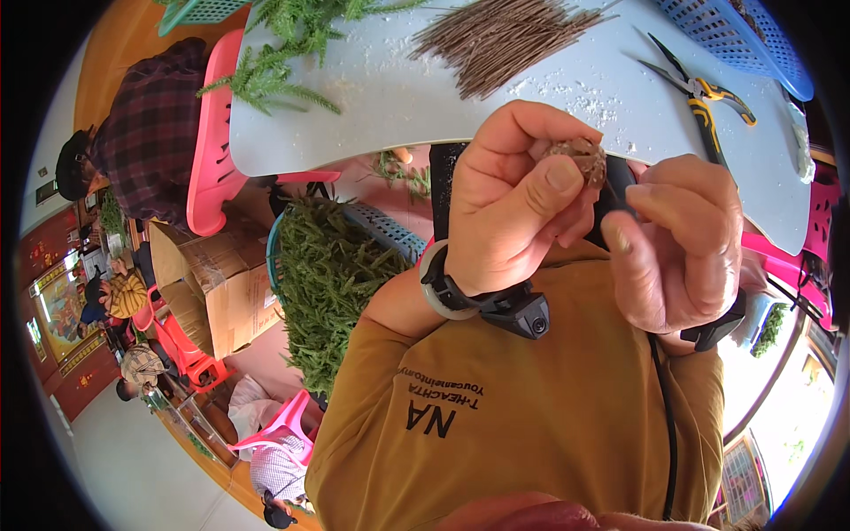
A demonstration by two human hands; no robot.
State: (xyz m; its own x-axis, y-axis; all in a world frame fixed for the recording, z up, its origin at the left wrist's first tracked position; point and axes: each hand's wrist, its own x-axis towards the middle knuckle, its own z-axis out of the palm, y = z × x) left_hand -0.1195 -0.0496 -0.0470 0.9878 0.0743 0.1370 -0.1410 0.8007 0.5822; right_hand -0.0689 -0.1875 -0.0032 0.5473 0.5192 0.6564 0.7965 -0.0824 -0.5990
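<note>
Over the near edge of the pale table (381, 115), my left hand (513, 190) is closed on a small brown, rough-surfaced piece (580, 159) that looks like a pine cone. Thumb and fingertips pinch it, covering part of it. Just to its right is my right hand (682, 243), its fingers bent and the thumb apart from the index finger. No object shows in its grasp, and its fingertips are slightly blurred. A bundle of thin brown sticks (505, 40) lies on the table beyond my hands. Yellow-and-black pliers (699, 93) rest on the right, jaws apart.
Green artificial sprigs (292, 53) lie at the table's far left. A blue plastic basket (744, 40) stands at the far right. Below the table's left side are a basket of green sprigs (328, 283) and a cardboard box (217, 283). A person in plaid (155, 128) sits by a pink chair (212, 150).
</note>
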